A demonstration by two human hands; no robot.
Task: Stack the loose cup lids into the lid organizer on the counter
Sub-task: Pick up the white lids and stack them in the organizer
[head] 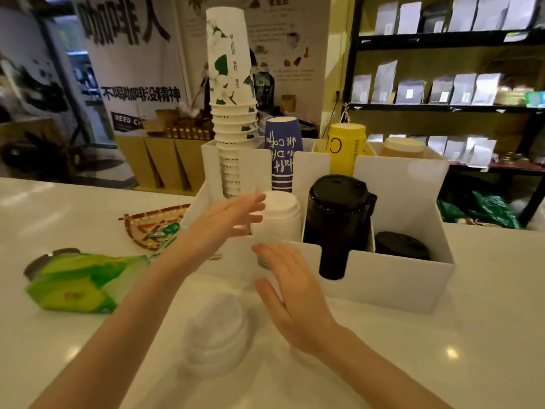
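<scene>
A white lid organizer [392, 278] stands on the counter. A stack of white lids [280, 216] rises out of its left slot. My left hand [224, 228] is flat against the left side of that stack, fingers spread. My right hand [295, 296] hovers open just in front of the slot, holding nothing. A loose pile of white lids [218, 329] lies on the counter below my hands. A tall stack of black lids [336, 219] fills the middle slot, and a few black lids [401, 245] sit low in the right slot.
Behind the lids, the organizer holds stacked paper cups: white with green leaves [233, 84], blue [283, 152] and yellow [346, 149]. A green packet [79, 281] and a woven tray [153, 228] lie at the left on the white counter [486, 335]. Shelves stand at the far right.
</scene>
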